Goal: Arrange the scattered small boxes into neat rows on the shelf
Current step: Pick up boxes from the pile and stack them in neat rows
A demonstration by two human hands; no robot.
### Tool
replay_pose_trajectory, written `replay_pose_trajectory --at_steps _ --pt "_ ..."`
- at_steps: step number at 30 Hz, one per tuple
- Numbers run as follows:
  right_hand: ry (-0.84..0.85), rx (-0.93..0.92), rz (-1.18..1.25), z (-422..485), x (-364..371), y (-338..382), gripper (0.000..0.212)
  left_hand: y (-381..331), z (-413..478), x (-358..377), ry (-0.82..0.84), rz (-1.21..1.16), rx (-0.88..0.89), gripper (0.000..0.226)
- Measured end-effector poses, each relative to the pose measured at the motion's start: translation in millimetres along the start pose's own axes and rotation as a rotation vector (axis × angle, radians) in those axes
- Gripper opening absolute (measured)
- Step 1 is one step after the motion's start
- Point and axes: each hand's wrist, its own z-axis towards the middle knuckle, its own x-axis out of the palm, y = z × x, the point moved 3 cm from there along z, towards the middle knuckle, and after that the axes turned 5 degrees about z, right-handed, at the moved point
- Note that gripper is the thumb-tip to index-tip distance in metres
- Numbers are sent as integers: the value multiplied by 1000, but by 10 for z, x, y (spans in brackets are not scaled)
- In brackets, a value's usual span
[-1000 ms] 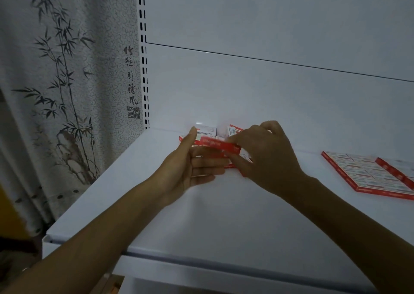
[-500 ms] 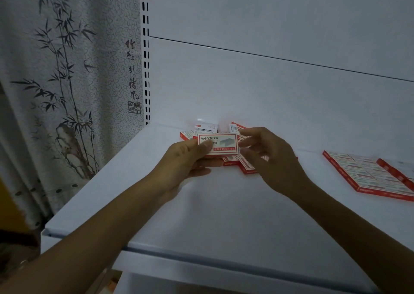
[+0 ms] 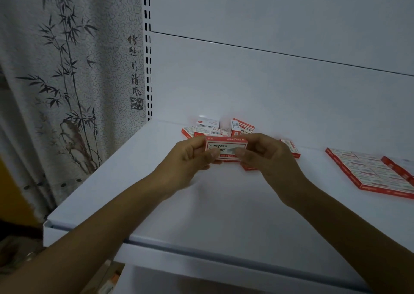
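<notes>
Above the shelf (image 3: 179, 204), left hand (image 3: 190, 159) and right hand (image 3: 268, 159) both pinch one box (image 3: 226, 148) label-up, probably squaring it for a row, loose pile (image 3: 215, 129) behind.

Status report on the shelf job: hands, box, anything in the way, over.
Left hand and right hand both pinch one red-and-white box, held above the shelf. Scattered pile behind, unsorted. Stray box beside the right hand.

a bamboo-print curtain (image 3: 67, 92) hangs left of the slotted white upright (image 3: 147, 47).
</notes>
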Motion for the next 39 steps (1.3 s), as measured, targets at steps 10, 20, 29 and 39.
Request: replay_pose_trajectory --at_steps 10,20,29,39 --pt "-59 -10 46 -140 -466 62 26 100 41 143 30 550 44 64" --pt "-276 61 -27 -531 -1612 12 21 -244 495 1256 32 884 262 88" --pt "-435 158 33 -771 -2953 -132 28 -296 972 2581 59 1005 425 89" --pt "-413 200 -64 -211 -3663 -315 23 -61 1511 3316 43 833 80 86"
